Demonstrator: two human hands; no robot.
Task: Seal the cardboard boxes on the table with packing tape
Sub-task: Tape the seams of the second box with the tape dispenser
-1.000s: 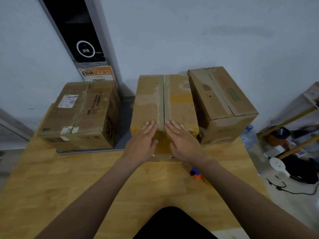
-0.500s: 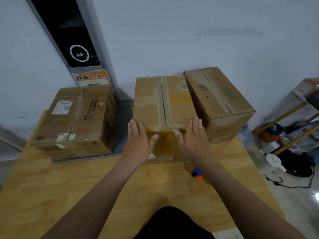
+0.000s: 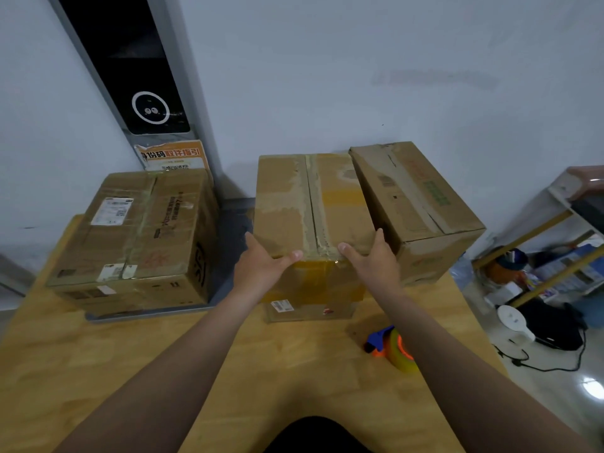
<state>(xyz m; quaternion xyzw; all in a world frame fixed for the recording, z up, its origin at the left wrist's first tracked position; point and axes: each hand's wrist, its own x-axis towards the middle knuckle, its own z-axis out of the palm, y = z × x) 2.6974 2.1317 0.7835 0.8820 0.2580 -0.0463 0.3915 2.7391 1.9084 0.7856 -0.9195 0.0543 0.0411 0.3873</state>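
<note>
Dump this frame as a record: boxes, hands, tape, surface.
boxes: three cardboard; left box, middle box, right box angled beside it
middle box state: flaps closed, tape along the top seam and down the front face
left hand: grips its near left corner, thumb on top
right hand: grips its near right corner, thumb on top
tape dispenser: lying untouched, partly hidden by the right forearm
surface: wooden table

The scene is rather dim, with a cool bluish cast and soft light without hard shadows. The tape (image 3: 313, 276) on the front of the middle box (image 3: 284, 197) shines dully. A bright glare spot sits on the floor (image 3: 593, 387) at lower right. The wide lens bends the dark panel (image 3: 130, 60) and the worktop (image 3: 98, 371) edges; the shelf (image 3: 560, 196) at right is smeared
</note>
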